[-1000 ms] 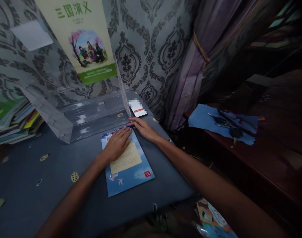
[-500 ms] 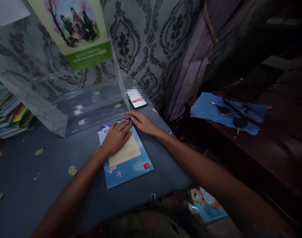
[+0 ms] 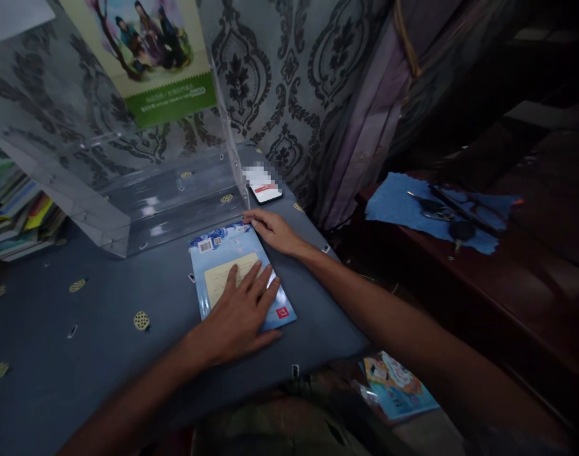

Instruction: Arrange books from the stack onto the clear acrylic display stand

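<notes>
A thin blue book (image 3: pixel 225 250) lies on the cloth-covered table, back cover up, with a barcode near its top left and a cream text panel in the middle. My left hand (image 3: pixel 244 310) rests flat on its lower half, fingers spread, covering the lower left corner and part of the panel. At the book's top right corner is my right hand (image 3: pixel 274 233), its fingers stretched out and touching the edge; its lower fingers are partly hidden.
Behind the book stands a clear acrylic stand (image 3: pixel 175 221). A phone (image 3: pixel 268 191) lies to its right, and stacked books (image 3: pixel 23 215) are at the left. On the dark red surface at right, a blue cloth (image 3: pixel 389 202) bears keys and glasses. Another colourful book (image 3: pixel 403 386) sits below the table edge.
My left hand has slid down the book towards me, from the barcode area to the lower half, with its fingers spreading. My right hand has stayed at the top right corner.
</notes>
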Demonstrator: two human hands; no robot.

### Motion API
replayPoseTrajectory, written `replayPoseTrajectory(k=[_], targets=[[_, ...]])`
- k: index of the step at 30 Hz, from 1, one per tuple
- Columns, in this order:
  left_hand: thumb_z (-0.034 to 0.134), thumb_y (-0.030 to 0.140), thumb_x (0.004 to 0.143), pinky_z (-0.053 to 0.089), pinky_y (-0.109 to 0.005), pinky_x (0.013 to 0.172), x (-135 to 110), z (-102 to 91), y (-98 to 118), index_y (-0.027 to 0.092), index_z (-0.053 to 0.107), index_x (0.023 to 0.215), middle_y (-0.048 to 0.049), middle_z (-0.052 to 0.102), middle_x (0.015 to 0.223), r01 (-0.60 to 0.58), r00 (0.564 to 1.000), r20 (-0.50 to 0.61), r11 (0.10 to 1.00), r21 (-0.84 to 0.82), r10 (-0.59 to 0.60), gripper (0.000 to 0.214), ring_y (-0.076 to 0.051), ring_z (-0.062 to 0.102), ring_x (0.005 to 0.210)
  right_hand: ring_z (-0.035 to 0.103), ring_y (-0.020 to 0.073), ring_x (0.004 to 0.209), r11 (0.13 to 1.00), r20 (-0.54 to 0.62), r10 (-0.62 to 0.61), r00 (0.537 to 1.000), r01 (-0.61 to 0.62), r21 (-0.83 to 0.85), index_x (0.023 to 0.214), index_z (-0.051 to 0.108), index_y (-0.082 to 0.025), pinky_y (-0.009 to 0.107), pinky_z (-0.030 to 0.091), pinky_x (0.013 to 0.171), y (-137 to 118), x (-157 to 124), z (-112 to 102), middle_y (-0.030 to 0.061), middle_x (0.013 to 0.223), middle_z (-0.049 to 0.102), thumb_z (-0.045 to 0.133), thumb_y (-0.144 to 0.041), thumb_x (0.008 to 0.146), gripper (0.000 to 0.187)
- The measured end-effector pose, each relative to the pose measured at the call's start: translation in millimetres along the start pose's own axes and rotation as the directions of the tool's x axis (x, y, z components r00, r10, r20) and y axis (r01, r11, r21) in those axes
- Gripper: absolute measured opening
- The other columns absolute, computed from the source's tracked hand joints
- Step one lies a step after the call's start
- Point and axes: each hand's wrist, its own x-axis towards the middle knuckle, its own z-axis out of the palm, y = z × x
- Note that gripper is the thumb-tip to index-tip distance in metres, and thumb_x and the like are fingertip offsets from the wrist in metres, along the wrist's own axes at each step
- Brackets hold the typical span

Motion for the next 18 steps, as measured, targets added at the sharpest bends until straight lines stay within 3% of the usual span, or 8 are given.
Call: replayPoseTrajectory(k=[7,18], targets=[[0.035,0.060,0.101,0.017,-0.067,0.121,2,0.3,-1,0.011,0.029,0.156,-0.0210,0.030,0.162,0.019,1.000,-0.018,1.000,0.008,-0.019,0.074,-0.038,0.015,0.155,0.070,0.0226,0.109,0.997,-0.055,0.013,0.998,-0.009,0.083,0.123,0.064,-0.020,0.040,0.054,0.096,2,0,2,0.0097,0.117,0.075,0.045,-0.031,0.099,0.033],[0.037,0.058,0.101,0.015,-0.064,0.122,10,4.7,-15,0.013,0.032,0.155,-0.0200,0.033,0.162,0.040,0.999,-0.035,0.998,0.048,-0.038,0.071,-0.035,0.018,0.154,0.069,0.0225,0.109,0.998,-0.086,0.027,0.996,-0.022,0.052,0.119,0.065,-0.018,0.041,0.052,0.097,1,-2,2,0.0099,0.114,0.075,0.044,-0.030,0.100,0.031]])
